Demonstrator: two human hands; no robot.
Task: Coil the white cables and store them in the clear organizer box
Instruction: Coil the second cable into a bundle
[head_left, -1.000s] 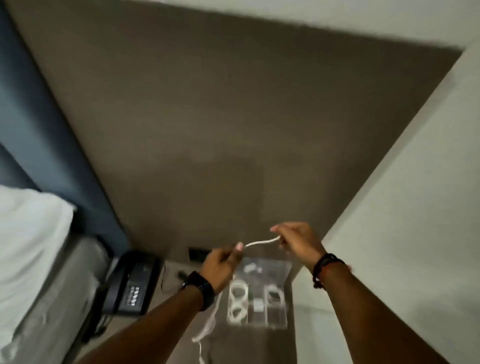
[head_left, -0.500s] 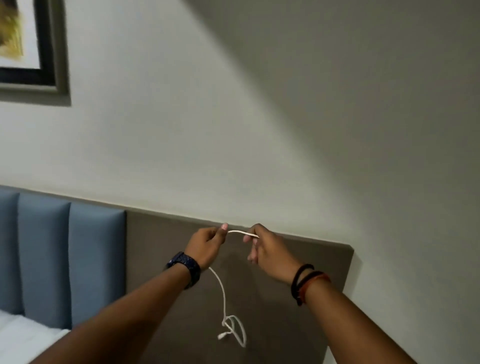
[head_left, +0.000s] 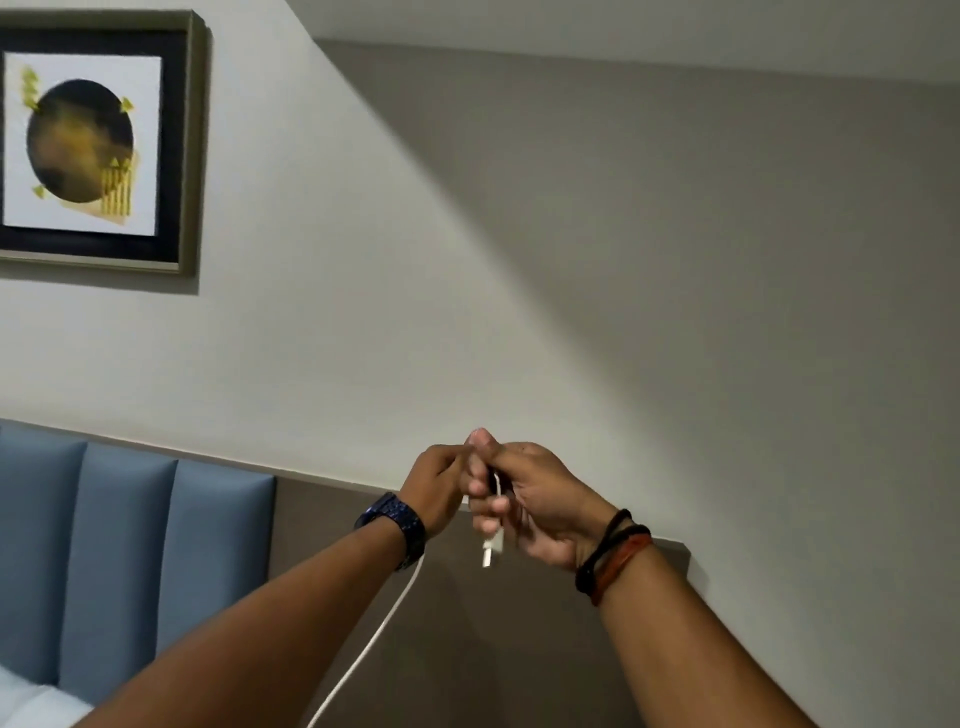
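Observation:
Both hands are raised in front of the wall and pressed together. My right hand (head_left: 535, 499) grips the plug end of a white cable (head_left: 382, 626); its USB plug hangs out below the fingers. My left hand (head_left: 441, 486), with a dark watch on the wrist, pinches the same cable right beside the right hand. From there the cable drops under my left wrist and runs down and left out of the bottom of the frame. The clear organizer box is out of view.
A blue padded headboard (head_left: 119, 561) fills the lower left, with a brown panel (head_left: 467, 649) beside it behind my arms. A framed picture (head_left: 93, 145) hangs on the pale wall at the upper left. White bedding (head_left: 31, 706) shows in the bottom left corner.
The view has tilted up from the nightstand and organizer box to the wall. My hands, apart with cable stretched between them, have come together, and the plug now hangs from my right hand.

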